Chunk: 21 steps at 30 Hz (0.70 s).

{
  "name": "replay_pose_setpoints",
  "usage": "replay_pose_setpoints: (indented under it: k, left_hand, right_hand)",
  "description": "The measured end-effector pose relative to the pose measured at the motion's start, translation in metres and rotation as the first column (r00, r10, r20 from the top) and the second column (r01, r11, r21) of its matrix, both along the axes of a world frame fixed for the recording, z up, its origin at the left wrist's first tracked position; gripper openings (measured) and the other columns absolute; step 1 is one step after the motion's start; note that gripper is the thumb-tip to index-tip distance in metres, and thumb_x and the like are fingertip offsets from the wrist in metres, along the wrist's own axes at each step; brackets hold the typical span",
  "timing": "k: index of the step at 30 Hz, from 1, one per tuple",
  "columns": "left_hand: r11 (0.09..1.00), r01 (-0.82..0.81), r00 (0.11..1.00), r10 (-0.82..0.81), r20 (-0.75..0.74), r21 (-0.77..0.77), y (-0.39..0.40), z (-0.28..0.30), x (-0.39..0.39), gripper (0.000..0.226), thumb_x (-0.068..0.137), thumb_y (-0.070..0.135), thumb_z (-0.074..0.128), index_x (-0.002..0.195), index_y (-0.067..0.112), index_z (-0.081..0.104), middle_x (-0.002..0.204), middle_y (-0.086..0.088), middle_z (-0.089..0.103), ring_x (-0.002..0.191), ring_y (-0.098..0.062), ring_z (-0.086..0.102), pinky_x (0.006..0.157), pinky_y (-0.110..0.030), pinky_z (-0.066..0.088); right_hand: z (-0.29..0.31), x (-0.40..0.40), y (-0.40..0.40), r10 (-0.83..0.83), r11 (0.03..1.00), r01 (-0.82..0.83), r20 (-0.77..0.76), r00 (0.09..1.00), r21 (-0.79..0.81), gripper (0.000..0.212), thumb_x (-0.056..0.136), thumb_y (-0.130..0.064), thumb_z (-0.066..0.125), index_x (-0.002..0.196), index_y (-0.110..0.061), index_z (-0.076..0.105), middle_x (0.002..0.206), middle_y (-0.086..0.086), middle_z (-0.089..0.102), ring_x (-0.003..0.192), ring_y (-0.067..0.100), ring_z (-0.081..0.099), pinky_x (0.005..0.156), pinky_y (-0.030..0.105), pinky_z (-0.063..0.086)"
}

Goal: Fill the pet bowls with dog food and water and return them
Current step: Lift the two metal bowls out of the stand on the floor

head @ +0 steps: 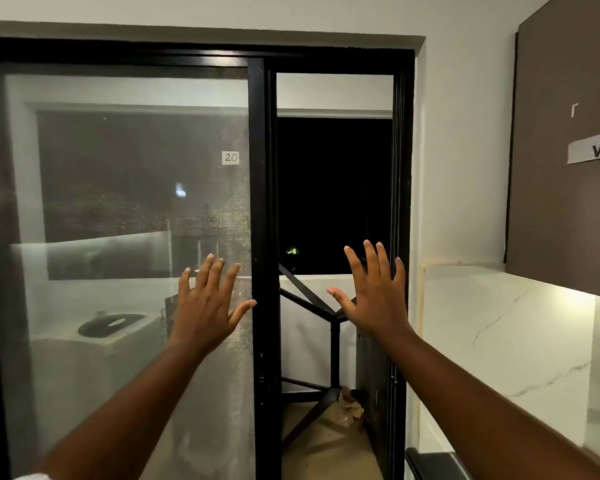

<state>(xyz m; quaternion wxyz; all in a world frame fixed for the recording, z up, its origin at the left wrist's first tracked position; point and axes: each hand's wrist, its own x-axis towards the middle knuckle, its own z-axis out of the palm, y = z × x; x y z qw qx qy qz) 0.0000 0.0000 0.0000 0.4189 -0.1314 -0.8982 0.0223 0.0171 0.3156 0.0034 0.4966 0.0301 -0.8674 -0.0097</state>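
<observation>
Both held up with fingers spread wide, holding nothing: left hand (pixel 207 304) before the screened sliding door (pixel 118 220), right hand (pixel 374 294) before the open gap by the black frame (pixel 265 237). Pet bowls nowhere in view.

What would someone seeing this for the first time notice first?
Two raised hands with spread fingers fill the middle: the left hand in front of the screened sliding door, the right hand before the open gap, which shows only night darkness. Next comes the small tag reading 20 on the door, and through the screen a washing machine at lower left. No pet bowls are in view.
</observation>
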Motion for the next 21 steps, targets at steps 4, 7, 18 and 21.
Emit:
replay_pose_setpoints:
  k: [4, 7, 18, 21]
  left_hand:
    - [1.0, -0.016, 1.0, 0.016, 0.014, 0.004, -0.011, -0.017, -0.003, 0.084, 0.092, 0.076, 0.017, 0.147, 0.019, 0.042, 0.152, -0.014, 0.047, 0.15, -0.032, 0.03, 0.118, -0.061, 0.021]
    - [1.0, 0.011, 0.999, -0.011, 0.043, 0.005, -0.015, -0.049, -0.003, 0.084, 0.091, 0.077, 0.016, 0.145, 0.019, 0.045, 0.152, -0.014, 0.047, 0.15, -0.032, 0.03, 0.118, -0.062, 0.02]
    - [0.995, -0.03, 0.908, -0.013, 0.418, 0.094, -0.044, -0.244, 0.014, 0.079, 0.089, 0.076, 0.026, 0.137, 0.02, 0.05, 0.121, -0.009, 0.069, 0.128, -0.031, 0.057, 0.111, -0.062, 0.031]
    - [0.97, -0.103, 0.743, -0.072, 0.665, 0.22, -0.044, -0.29, 0.024, 0.079, 0.085, 0.081, 0.029, 0.14, 0.025, 0.04, 0.091, -0.001, 0.076, 0.102, -0.028, 0.07, 0.104, -0.05, 0.04]
  right_hand:
    - [-0.027, 0.0, -0.01, 0.0, 0.996, 0.006, 0.066, 0.998, -0.083, 0.084, 0.093, -0.076, 0.028, 0.157, -0.022, 0.033, 0.157, 0.016, 0.042, 0.148, 0.038, 0.036, 0.112, 0.06, 0.039]
    - [-0.068, -0.002, -0.015, -0.014, 0.995, 0.025, 0.118, 0.993, -0.096, 0.082, 0.093, -0.074, 0.038, 0.154, -0.02, 0.036, 0.149, 0.015, 0.048, 0.141, 0.036, 0.044, 0.103, 0.053, 0.048]
    - [-0.273, 0.045, -0.046, -0.038, 0.98, 0.136, 0.53, 0.847, -0.148, 0.065, 0.096, -0.056, 0.051, 0.146, -0.016, 0.048, 0.127, 0.016, 0.06, 0.115, 0.036, 0.06, 0.081, 0.049, 0.057]
    - [-0.315, 0.064, -0.047, 0.026, 0.956, 0.177, 0.666, 0.745, -0.235, 0.056, 0.097, -0.048, 0.058, 0.143, -0.017, 0.049, 0.128, 0.013, 0.059, 0.118, 0.035, 0.059, 0.086, 0.045, 0.052]
